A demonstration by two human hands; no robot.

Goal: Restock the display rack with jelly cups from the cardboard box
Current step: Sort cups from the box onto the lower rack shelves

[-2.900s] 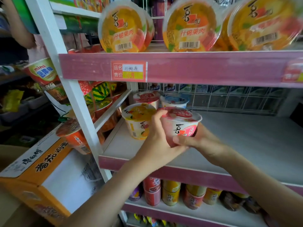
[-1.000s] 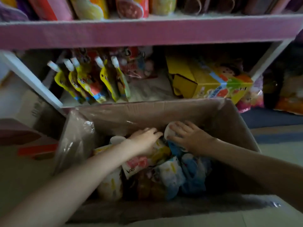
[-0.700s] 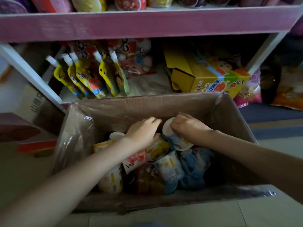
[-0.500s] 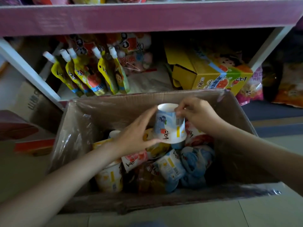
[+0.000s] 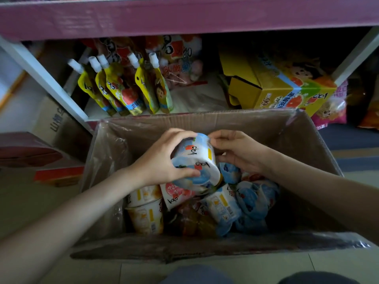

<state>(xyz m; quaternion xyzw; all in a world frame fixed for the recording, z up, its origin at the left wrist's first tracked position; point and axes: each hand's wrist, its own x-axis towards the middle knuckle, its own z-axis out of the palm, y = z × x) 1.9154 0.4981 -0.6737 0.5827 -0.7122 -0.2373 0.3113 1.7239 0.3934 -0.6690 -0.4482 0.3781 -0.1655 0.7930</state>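
The left grip point(image 5: 162, 160) was closed around a blue jelly cup point(image 5: 194, 160), fingers curled over its upper side and the thumb pressed along its lower side. The cup was tipped on its side above the heap in the cardboard box point(image 5: 205, 124), touching a pink jelly cup point(image 5: 176, 195) beneath it. The right grip point(image 5: 238, 152) met the same blue cup at its upper right end, curled fingertips on the rim; its thumb sat just below, beside the cup.

The box stood open on the floor, lined with clear plastic film point(image 5: 106, 160) that draped over its walls. Inside, 2 yellow jelly cups point(image 5: 143, 216) lay against the left wall. More blue jelly cups point(image 5: 256, 197) were piled to the right under the right wrist, and darker amber cups point(image 5: 188, 222) lay low in the middle.

Behind the box, the display rack point(image 5: 184, 17) showed a pink shelf edge. On its bottom shelf stood 5 spouted pouches point(image 5: 123, 89) leaning in a row, with a yellow carton point(image 5: 276, 89) to their right.
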